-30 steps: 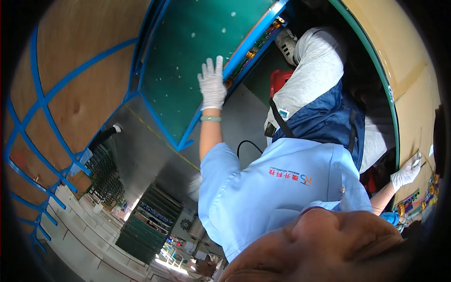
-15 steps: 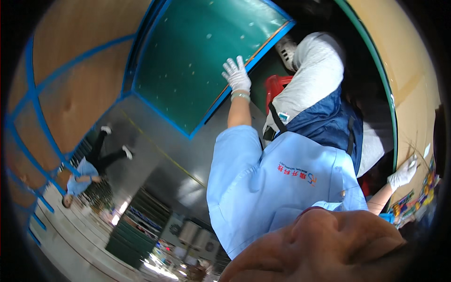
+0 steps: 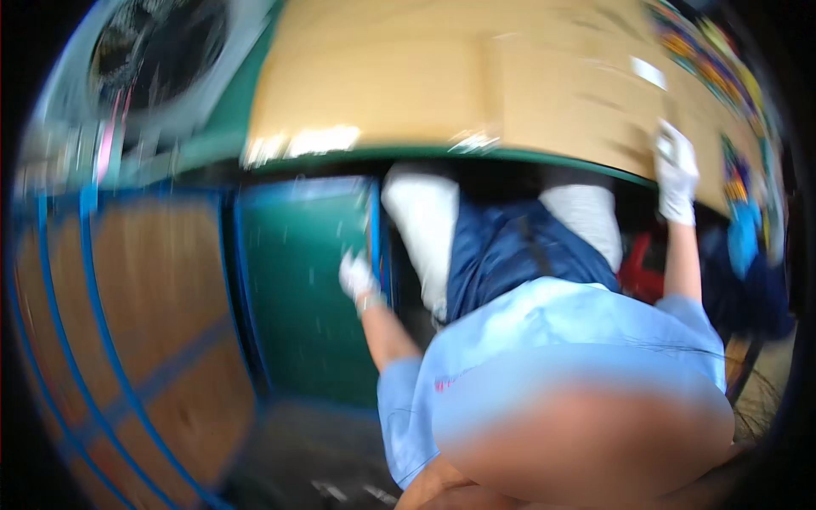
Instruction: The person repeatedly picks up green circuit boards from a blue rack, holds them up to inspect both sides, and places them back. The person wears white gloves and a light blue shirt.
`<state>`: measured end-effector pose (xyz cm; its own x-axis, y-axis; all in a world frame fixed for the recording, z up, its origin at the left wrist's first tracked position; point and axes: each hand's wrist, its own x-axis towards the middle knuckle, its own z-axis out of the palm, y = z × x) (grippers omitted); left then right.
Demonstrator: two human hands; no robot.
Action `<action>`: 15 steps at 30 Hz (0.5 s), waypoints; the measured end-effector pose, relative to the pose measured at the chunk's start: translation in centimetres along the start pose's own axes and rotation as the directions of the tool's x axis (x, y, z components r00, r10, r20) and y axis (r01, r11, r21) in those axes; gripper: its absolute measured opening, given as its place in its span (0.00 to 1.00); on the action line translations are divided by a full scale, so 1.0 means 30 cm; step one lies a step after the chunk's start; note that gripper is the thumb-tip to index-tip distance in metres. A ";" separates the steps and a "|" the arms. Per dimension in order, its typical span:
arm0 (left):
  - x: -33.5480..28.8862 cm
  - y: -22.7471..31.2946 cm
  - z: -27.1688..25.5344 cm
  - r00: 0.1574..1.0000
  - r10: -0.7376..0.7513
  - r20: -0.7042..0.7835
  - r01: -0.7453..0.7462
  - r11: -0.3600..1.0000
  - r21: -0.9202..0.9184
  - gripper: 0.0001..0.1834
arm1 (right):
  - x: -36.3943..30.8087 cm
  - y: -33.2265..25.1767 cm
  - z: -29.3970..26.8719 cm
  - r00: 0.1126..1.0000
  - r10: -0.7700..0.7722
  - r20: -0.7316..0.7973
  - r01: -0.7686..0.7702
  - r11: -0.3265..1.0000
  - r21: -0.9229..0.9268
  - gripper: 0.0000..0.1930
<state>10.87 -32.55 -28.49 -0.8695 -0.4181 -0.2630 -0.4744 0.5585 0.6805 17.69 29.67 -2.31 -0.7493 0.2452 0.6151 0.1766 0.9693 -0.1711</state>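
My left hand point(image 3: 359, 276), in a white glove, is over the green surface point(image 3: 306, 331) of a blue-edged stand on my left, close to its right edge. Motion smears its fingers, so their shape is unclear. My right hand point(image 3: 677, 174), also white-gloved, rests at the near edge of the tan tabletop point(image 3: 382, 76). Its fingers are drawn together; anything between them is too small or blurred to make out. Ahead of that hand, a small white piece point(image 3: 648, 72) lies on the tabletop.
Multicoloured bundles point(image 3: 680, 42) line the table's right end, with a light-blue blurred shape point(image 3: 744, 238) nearby. Blue-framed wooden panels point(image 3: 161, 289) stand at the left. A large round fan point(image 3: 157, 51) is at the far left. Something red point(image 3: 643, 268) shows below the table on the right.
My view has swung round toward the table, which now spans the top. My left hand, spread over the green surface before, is now blurred there. My right hand stays at the tan tabletop.
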 end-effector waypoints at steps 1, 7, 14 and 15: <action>-0.033 0.151 0.001 0.997 -0.034 -0.074 0.019 0.981 -0.194 0.19 | -0.027 0.065 -0.028 0.998 0.065 -0.020 -0.066 0.997 -0.039 0.17; 0.277 0.287 -0.070 0.839 0.414 -0.353 -0.538 0.540 -0.647 0.17 | -0.244 0.609 -0.206 0.847 0.359 -0.392 -0.461 0.863 -0.206 0.14; -0.033 0.946 -0.053 0.713 0.600 -0.363 -0.687 0.491 -0.535 0.17 | -0.250 0.852 -0.339 0.665 0.719 -0.202 -0.747 0.639 -0.182 0.36; -0.033 0.967 -0.045 0.683 0.653 -0.327 -0.708 0.483 -0.515 0.17 | -0.227 0.856 -0.321 0.653 0.741 -0.158 -0.758 0.638 -0.139 0.38</action>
<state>-1.85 -16.90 -7.57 -0.8587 -0.1557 0.4882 0.4572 0.1975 0.8671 33.49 53.07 -3.48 -0.2573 0.8813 0.3964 0.7691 0.4352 -0.4681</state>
